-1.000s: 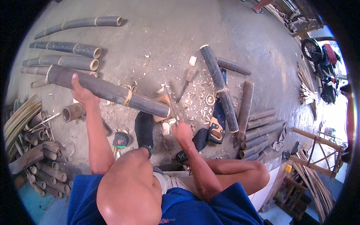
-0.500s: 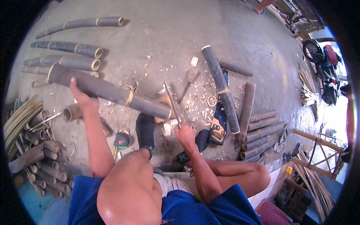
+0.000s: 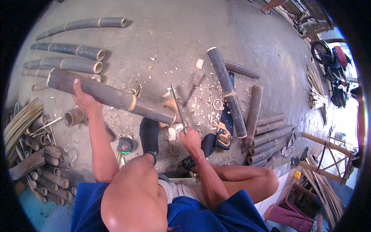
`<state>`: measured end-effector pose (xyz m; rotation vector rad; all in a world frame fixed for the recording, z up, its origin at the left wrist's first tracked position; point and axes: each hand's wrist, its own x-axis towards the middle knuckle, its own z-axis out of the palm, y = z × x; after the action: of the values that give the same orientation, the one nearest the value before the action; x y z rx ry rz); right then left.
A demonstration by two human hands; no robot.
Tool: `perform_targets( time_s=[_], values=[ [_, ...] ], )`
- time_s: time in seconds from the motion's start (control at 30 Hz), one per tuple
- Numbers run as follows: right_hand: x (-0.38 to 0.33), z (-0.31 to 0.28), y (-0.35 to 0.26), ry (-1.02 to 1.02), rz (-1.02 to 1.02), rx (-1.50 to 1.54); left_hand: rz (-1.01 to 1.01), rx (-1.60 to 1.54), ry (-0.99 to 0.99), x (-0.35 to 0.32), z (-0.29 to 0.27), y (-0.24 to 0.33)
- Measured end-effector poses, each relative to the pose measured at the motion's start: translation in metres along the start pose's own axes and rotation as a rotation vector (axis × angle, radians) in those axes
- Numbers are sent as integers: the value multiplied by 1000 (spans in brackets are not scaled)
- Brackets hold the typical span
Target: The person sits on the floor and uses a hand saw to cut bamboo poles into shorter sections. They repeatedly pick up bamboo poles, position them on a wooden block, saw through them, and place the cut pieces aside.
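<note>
Slanting far left to near right, the bamboo (image 3: 111, 95) is gripped by the left hand (image 3: 87, 101); near end's just beside the blade (image 3: 177, 105) the right hand (image 3: 191, 140) clutches!

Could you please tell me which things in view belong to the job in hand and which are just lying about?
In use:
Dark bamboo tube, held in the left hand
Long blade, gripped in the right hand

Lying about, apparently unused now:
Saw
Tape measure
Wooden-handled tool
</note>
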<state>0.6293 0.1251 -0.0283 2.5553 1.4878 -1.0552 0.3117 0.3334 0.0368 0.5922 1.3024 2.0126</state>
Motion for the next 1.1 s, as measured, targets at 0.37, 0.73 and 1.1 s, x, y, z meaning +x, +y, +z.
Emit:
perform_targets(
  time_s=[0.37,0.73,1.1],
  values=[
    [1,17,9,64,-114,-14,-151,-21,-61,3,-15,1],
    [-16,-24,-25,419,-450,603,-77,0,48,1,-3,13],
    [-12,-13,-11,337,-378,468,-106,30,-16,1,-12,12]
  ],
)
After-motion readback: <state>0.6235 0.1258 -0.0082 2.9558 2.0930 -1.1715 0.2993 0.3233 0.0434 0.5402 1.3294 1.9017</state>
